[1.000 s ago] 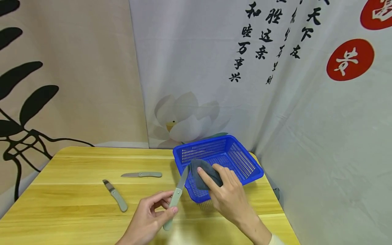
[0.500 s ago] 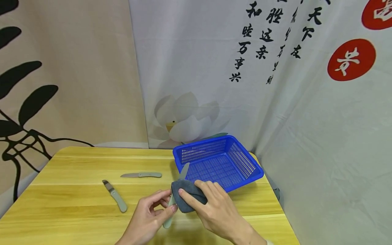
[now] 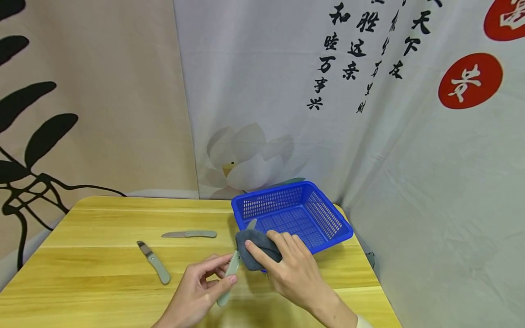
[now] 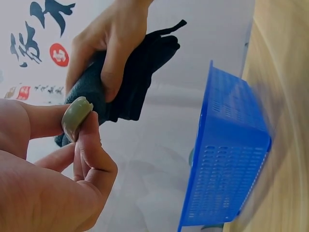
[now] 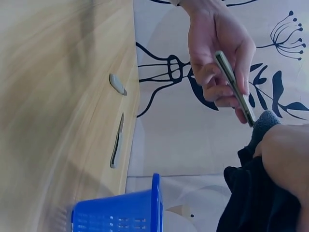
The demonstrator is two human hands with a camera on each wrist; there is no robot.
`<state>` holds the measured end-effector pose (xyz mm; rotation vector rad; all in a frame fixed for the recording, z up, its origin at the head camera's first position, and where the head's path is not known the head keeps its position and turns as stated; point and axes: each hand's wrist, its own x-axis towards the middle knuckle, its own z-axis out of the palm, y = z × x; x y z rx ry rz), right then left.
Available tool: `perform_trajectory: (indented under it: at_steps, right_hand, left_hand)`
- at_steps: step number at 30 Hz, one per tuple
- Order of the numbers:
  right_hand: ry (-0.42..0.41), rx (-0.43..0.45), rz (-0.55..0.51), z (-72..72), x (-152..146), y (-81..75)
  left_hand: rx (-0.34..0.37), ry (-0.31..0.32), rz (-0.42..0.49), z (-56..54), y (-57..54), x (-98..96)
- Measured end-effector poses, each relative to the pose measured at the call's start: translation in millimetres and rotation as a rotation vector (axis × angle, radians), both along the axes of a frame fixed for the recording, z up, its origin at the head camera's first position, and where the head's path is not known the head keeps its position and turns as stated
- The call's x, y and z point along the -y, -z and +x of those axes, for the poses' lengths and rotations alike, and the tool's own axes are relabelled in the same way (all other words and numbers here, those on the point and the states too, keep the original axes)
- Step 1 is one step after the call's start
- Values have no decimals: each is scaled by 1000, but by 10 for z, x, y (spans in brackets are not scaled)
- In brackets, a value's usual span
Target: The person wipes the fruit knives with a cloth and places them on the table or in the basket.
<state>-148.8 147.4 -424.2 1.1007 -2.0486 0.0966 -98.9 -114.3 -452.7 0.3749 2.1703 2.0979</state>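
My left hand (image 3: pixel 203 288) pinches the pale green handle of a knife (image 3: pixel 230 276) between thumb and fingers, holding it up off the table with the blade pointing away. A folded dark grey cloth (image 3: pixel 250 259) is gripped by my right hand (image 3: pixel 296 271) and covers most of the blade. Only the blade's tip shows past the cloth in the head view. The left wrist view looks at the handle's butt end (image 4: pixel 77 116), with the cloth (image 4: pixel 133 77) behind it. In the right wrist view the handle (image 5: pixel 234 87) meets the cloth's edge.
Two more knives with pale green handles lie on the wooden table (image 3: pixel 102 255): one sideways (image 3: pixel 193 233), one slanted and blunt-tipped (image 3: pixel 153 263). Just beyond my right hand stands a blue plastic basket (image 3: pixel 328 228) with mesh walls. Printed cloth hangs behind the table and to its right.
The cloth has slid from the blade's tip down over the upper handle, then partway back up the blade. The left hand and its knife stay nearly still.
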Motion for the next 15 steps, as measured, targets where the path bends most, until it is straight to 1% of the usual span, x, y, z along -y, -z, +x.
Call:
perform_trajectory:
  at_steps: [5,10,15]
  right_hand:
    - [30,-14,-19,-88,-36,-17]
    - [59,-34,-41,-170,-74,-18]
    - [80,-31,-58,-238,-126,-27]
  left_hand:
    - [-36,12,0,14,8,7]
    - [-29,16,1,20,7,12]
    - [-25,25,10,29,12,6]
